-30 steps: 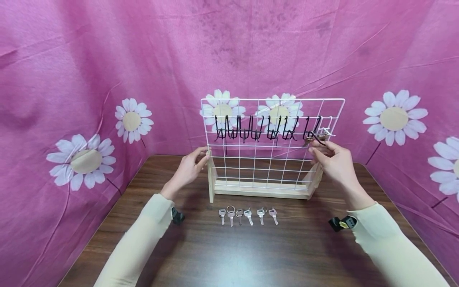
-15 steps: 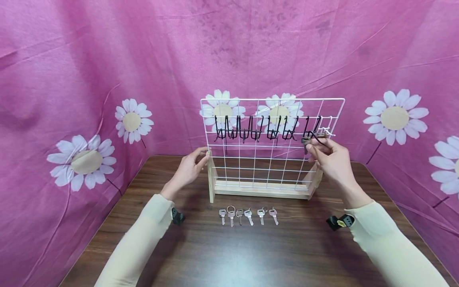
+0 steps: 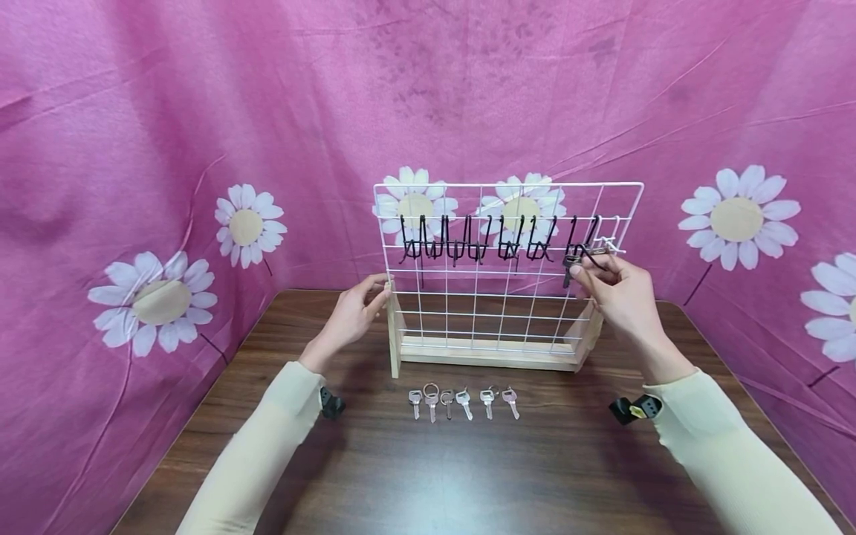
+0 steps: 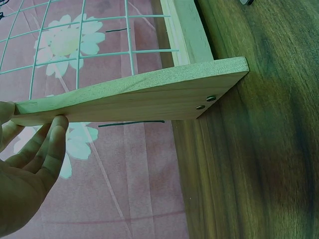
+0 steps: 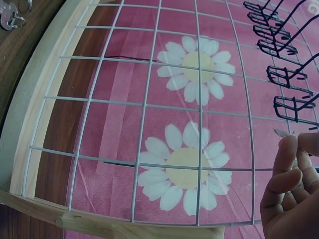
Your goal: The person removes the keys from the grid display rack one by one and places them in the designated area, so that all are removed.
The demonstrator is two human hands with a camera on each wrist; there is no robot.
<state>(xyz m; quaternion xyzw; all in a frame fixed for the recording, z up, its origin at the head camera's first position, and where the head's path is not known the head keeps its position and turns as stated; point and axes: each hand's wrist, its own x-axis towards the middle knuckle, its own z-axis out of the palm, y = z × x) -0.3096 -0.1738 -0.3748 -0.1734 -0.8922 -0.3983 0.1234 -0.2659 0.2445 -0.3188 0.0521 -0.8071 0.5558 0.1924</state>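
A white wire grid rack with a wooden base [image 3: 488, 355] stands upright on the table. My left hand [image 3: 349, 316] pinches its left wooden side panel [image 4: 134, 94], thumb on one face and fingertips on the other. A row of black hooks [image 3: 478, 245] hangs along the grid's upper part. At the right end, my right hand [image 3: 623, 297] pinches a key [image 3: 567, 273] beside the rightmost black hook [image 3: 588, 241]. Only the key's tip [image 5: 283, 133] shows past the fingertips in the right wrist view. Whether the key touches the hook I cannot tell.
Several keys [image 3: 464, 405], some with rings, lie in a row on the brown wooden table [image 3: 428, 475] before the rack. A white hook [image 3: 607, 244] hangs at the grid's right edge. Pink flowered cloth [image 3: 321, 134] surrounds the table.
My right hand has shifted slightly at the rightmost black hook, and the key has turned to point downward, showing more beyond the fingers. The left hand stays on the rack.
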